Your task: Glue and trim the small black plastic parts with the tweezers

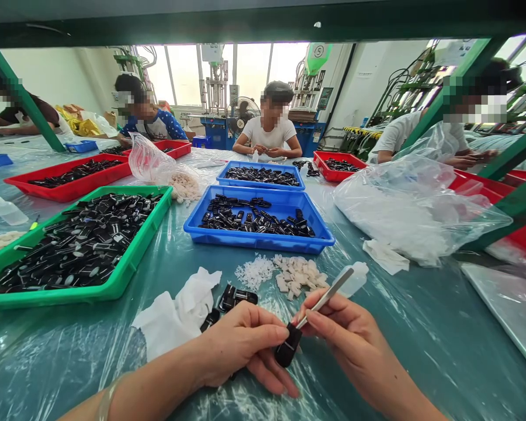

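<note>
My left hand (249,345) pinches a small black plastic part (288,346) between thumb and fingers. In my right hand (346,324) is a pair of metal tweezers (326,297), its lower end against the top of the black part. Whether the tips hold anything is too small to tell. Several more black parts (236,297) lie just beyond my left hand, beside a crumpled white cloth (179,313). Past my hands sit a heap of small white bits (255,272) and a heap of cream-coloured pieces (298,275). A translucent squeeze bottle (354,279) lies behind the tweezers.
A green tray (127,275) full of black parts stands left; blue trays (258,240) hold more ahead. At right are a clear plastic bag (403,204) of white material and a green frame post (456,99). Several co-workers (269,131) sit around the plastic-covered table (442,351).
</note>
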A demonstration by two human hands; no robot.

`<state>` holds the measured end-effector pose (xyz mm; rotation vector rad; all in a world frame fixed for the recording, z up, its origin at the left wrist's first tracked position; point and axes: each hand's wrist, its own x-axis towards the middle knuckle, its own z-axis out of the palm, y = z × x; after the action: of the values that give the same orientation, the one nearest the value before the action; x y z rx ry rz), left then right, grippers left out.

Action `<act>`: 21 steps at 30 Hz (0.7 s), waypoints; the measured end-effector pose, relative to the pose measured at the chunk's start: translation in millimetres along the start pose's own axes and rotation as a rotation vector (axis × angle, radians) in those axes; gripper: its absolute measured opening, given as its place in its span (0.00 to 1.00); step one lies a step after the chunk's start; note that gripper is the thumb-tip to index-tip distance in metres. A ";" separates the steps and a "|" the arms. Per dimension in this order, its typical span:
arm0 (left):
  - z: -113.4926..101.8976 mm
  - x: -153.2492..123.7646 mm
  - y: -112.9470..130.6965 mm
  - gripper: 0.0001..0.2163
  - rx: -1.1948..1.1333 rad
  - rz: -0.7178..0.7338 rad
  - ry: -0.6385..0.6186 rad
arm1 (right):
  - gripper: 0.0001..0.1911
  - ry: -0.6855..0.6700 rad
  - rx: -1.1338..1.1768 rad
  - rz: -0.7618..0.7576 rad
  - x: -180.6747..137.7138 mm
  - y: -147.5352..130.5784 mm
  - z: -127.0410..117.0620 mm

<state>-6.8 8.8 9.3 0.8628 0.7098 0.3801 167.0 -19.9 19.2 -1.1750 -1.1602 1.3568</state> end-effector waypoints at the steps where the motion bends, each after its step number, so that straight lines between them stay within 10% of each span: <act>1: -0.1 0.3 -0.2 0.14 0.000 -0.001 0.000 | 0.08 -0.004 -0.001 0.002 0.2 0.8 -0.5; 21: -0.3 -1.1 -0.7 0.12 0.001 0.003 -0.006 | 0.08 -0.053 0.042 0.028 2.4 7.5 -4.8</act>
<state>-7.7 7.9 9.1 0.8655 0.7037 0.3798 171.0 -17.8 11.2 -1.1350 -1.1504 1.4342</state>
